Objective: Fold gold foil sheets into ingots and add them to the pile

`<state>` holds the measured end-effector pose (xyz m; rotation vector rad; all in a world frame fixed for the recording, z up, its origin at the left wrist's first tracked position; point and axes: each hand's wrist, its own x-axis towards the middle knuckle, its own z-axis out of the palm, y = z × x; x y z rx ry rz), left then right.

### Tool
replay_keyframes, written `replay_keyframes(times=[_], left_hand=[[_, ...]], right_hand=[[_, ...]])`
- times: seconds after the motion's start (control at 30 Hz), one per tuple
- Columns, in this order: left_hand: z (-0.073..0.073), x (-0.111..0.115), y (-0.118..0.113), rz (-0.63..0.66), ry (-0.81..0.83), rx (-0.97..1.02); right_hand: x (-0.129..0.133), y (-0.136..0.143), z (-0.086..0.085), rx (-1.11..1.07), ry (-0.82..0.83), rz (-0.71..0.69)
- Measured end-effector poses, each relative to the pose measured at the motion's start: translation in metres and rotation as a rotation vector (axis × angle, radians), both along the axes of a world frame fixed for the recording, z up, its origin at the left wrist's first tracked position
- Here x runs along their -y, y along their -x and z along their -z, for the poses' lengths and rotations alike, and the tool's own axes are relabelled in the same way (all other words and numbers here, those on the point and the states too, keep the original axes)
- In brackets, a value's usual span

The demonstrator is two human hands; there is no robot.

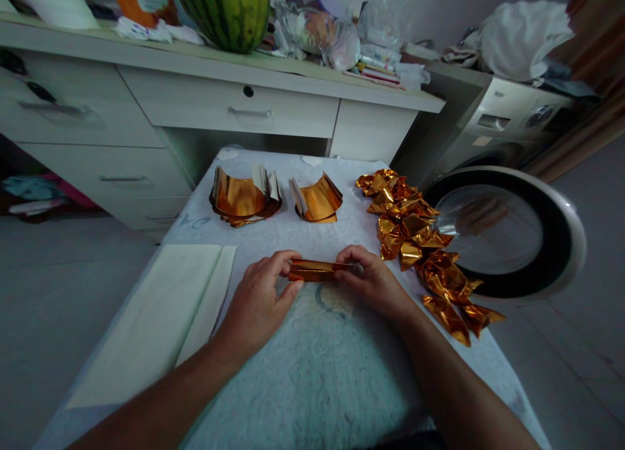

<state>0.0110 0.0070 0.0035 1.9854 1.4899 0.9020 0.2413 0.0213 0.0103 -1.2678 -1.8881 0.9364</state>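
Observation:
A narrow folded strip of shiny gold foil paper (312, 271) stretches level between my two hands, just above the table. My left hand (263, 287) pinches its left end between thumb and fingers. At the other end, the thumb and fingers of my right hand (368, 279) close on the strip. Beyond my hands lie two stacks of curled gold foil sheets, a larger left stack (239, 196) and a smaller right stack (319, 199). Several folded gold foil pieces (405, 225) form a heap along the table's right side.
Pale folded paper sheets (146, 320) lie on the left of the cloth-covered table (303, 372). Behind stands a white drawer desk (244, 98) bearing a cut watermelon (229, 14) and plastic bags. At right, a washing machine's open round door (576, 241) reaches beside the table.

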Motion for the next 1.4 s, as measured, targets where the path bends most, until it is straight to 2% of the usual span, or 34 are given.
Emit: replay_keyframes(times=[0.17, 0.27, 0.37, 0.47, 0.57, 0.7, 0.77, 0.83, 0.9, 0.93, 0.97, 1.03, 1.1, 1.27, 1.4], left_hand=[[-0.006, 0.002, 0.0, 0.035, 0.174, 0.261], [-0.007, 0.002, -0.001, 0.069, 0.235, 0.465], [-0.009, 0.001, -0.003, 0.105, 0.319, 0.645], [-0.014, 0.0, -0.006, 0.131, 0.367, 0.729], [-0.016, -0.001, -0.008, 0.136, 0.383, 0.735], [-0.01, -0.001, -0.008, 0.118, 0.394, 0.69], [-0.005, 0.0, -0.006, 0.009, 0.292, 0.579], [-0.002, 0.003, -0.004, -0.151, 0.09, 0.407], [-0.004, 0.007, -0.003, -0.212, -0.091, 0.258], [-0.006, 0.01, -0.004, -0.173, -0.13, 0.225], [-0.008, 0.013, -0.004, -0.071, -0.126, 0.2], [-0.013, 0.018, -0.007, 0.129, -0.051, 0.178], [-0.015, 0.02, -0.011, 0.232, 0.025, 0.197], [-0.012, 0.017, -0.014, 0.25, 0.159, 0.358], [-0.01, 0.014, -0.014, 0.258, 0.308, 0.535]], right_hand=[[-0.003, -0.002, -0.002, -0.039, -0.013, -0.023], [-0.003, -0.001, -0.002, -0.177, 0.008, -0.033], [-0.001, 0.002, -0.003, -0.371, 0.164, -0.021], [0.002, 0.008, -0.002, -0.54, 0.359, -0.015], [0.002, 0.012, 0.0, -0.623, 0.451, 0.013], [0.001, 0.015, 0.004, -0.659, 0.453, 0.077], [0.001, 0.015, 0.006, -0.666, 0.434, 0.105], [0.0, 0.016, 0.008, -0.661, 0.4, 0.126], [0.0, 0.017, 0.009, -0.65, 0.345, 0.141], [-0.001, 0.017, 0.009, -0.641, 0.314, 0.148], [-0.001, 0.018, 0.009, -0.63, 0.283, 0.156], [-0.001, 0.019, 0.01, -0.594, 0.219, 0.164], [-0.001, 0.021, 0.011, -0.561, 0.169, 0.158], [0.003, 0.025, 0.009, -0.457, 0.101, 0.088], [0.006, 0.027, 0.003, -0.344, -0.051, -0.009]])
